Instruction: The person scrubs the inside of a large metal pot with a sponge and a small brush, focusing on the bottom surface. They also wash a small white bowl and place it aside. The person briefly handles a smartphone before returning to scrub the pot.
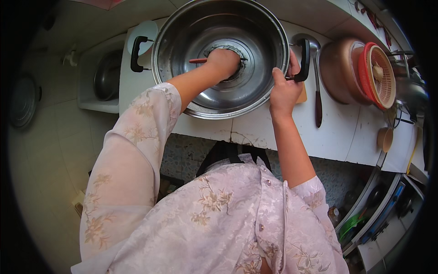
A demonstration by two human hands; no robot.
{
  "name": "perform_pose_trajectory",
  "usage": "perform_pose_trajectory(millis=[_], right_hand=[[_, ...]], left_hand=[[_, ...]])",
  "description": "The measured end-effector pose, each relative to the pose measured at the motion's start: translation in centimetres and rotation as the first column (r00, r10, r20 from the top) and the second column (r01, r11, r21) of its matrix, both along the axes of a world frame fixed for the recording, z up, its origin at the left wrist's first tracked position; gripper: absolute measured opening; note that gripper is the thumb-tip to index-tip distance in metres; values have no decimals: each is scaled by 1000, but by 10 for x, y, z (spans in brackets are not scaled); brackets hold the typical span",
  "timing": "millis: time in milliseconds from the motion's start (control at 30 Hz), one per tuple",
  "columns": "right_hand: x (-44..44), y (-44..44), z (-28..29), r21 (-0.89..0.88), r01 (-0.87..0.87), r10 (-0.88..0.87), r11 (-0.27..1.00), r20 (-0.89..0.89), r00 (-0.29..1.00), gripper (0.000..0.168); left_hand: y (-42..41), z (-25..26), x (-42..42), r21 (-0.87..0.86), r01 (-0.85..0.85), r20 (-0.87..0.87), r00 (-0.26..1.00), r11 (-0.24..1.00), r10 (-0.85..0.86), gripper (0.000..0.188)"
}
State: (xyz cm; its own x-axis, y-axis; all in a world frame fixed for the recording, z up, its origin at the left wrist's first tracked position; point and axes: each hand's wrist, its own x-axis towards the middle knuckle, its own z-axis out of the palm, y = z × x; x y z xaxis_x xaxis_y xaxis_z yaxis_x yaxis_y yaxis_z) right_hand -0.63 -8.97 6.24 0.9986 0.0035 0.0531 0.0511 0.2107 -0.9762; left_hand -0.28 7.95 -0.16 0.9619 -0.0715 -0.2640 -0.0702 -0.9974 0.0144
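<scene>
A large two-handled stainless steel pot (191, 96) stands tilted on the white tiled counter. My left hand (224, 63) is inside it, low against its bottom, fingers hidden from view. A thin red handle (197, 61) sticks out of this hand to the left; what it belongs to is hidden. Dark residue (243, 61) rings the spot around the hand. At the pot's right side, my right hand (285, 89) grips the rim beside the black handle (304, 60), thumb over the edge and fingers behind.
Right of the pot lie a steel ladle (317, 85) and a copper-coloured pot (342, 68) with red and cream baskets (365, 75) leaning on it. A light board (302, 96) shows behind my right hand. Left are a pale round lid or plate (145, 29) and a sink (99, 106) holding a metal basin (107, 78).
</scene>
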Motion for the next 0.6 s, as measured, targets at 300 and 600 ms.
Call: perform_pose_trajectory(millis=[300, 600], right_hand=[[0, 2, -22, -321, 169, -196, 932, -53, 979, 33], [1, -4, -19, -292, 211, -230, 933, -33, 973, 42]], left_hand=[[-4, 11, 14, 90, -131, -162, 976, 987, 144, 22], [10, -11, 14, 0, 20, -136, 991, 1000, -20, 23]])
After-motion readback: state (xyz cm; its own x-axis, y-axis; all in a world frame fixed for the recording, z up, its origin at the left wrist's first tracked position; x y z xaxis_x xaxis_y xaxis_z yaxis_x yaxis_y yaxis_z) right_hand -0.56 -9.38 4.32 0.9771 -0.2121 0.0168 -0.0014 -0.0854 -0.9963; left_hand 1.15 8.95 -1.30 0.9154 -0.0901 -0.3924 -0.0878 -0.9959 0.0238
